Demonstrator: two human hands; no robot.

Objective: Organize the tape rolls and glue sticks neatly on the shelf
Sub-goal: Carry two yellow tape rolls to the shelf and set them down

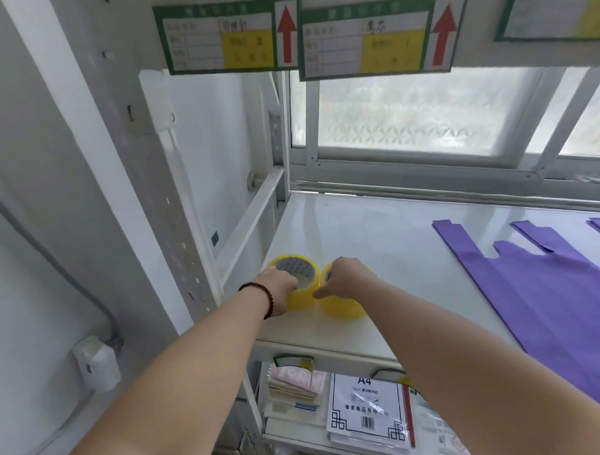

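Currently both hands gripping: left hand (283,285) on left tape roll (299,281), right hand (344,276) on right roll (342,304), near shelf (360,232) front-left corner. Seat both flat, sides touching, square to front edge. Avoid purple bags (549,286). No glue sticks visible.

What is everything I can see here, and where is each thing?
tape rolls: two, yellow, side by side at the shelf's front left corner.
shelf: one, white, below the window.
plastic bags: several, purple, flat on the shelf's right part.
label cards: three in view, green-edged, two with red arrows, hanging above.
A4 paper pack: one, white, lower shelf.
stacked papers: one pile, mixed colours, lower shelf, left.
bead bracelet: one, dark, left wrist.
left hand: on the left roll.
right hand: on the right roll.
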